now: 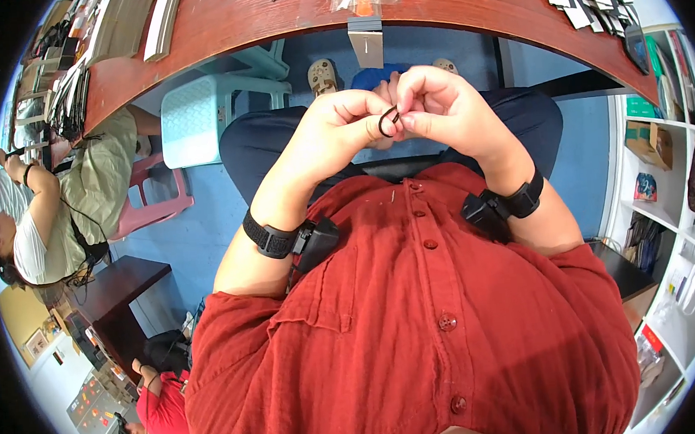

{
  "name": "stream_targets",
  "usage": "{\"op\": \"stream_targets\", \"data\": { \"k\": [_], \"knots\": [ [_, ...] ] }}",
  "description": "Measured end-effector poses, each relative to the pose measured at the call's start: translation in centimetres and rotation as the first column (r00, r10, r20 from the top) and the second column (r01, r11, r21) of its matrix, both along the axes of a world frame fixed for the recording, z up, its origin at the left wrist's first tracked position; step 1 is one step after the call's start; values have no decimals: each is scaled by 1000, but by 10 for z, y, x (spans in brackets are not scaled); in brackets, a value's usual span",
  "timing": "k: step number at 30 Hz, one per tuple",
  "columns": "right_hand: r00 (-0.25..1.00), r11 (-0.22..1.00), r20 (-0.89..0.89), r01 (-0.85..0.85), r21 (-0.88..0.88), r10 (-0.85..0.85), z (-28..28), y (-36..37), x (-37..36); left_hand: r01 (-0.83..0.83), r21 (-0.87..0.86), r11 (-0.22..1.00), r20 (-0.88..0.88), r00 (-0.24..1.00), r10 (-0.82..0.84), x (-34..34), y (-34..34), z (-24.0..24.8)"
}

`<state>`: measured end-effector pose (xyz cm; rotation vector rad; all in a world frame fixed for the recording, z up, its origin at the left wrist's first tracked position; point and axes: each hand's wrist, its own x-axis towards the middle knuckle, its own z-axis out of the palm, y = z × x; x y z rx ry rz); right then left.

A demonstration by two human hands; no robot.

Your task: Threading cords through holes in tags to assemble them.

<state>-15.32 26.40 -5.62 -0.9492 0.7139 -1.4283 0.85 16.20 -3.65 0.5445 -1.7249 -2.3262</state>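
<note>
My left hand (pixel 340 126) and my right hand (pixel 440 104) meet in front of my chest, above my lap and below the table edge. Between their fingertips they pinch a small black loop (pixel 389 121), a thin band or ring. Both hands have their fingers curled around it. Each wrist carries a black strap with a small black device. I wear a red buttoned shirt (pixel 418 324) and dark trousers.
A curved red-brown table (pixel 272 19) spans the top, with stacks of flat cards at its left and right and clear plastic bags in the middle. A pale green stool (pixel 198 119) stands at left beside a seated person (pixel 61 211). White shelves (pixel 665 197) fill the right.
</note>
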Motion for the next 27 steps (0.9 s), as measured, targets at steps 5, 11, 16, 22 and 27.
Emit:
{"op": "stream_targets", "data": {
  "k": [5, 11, 16, 22, 27],
  "knots": [
    [904, 977, -373, 178, -117, -209, 5, 1, -7, 27, -25, 999, 115, 993, -23, 3, -3, 0],
    [839, 976, -499, 200, -89, -218, 19, 5, -2, 120, -27, 992, 186, 976, -113, 3, -6, 0],
    [837, 982, -523, 189, 7, -157, 12, 7, 9, 242, 3, 970, 194, 952, -238, 8, -7, 1],
    [975, 928, -89, 220, 302, -202, 9, 5, 14, 163, 69, 984, 110, 979, -170, 5, -9, 6],
    [578, 943, -745, 234, -237, -331, 24, 8, 5, 92, -8, 996, 155, 984, -90, 9, -7, 9]
  ]
}}
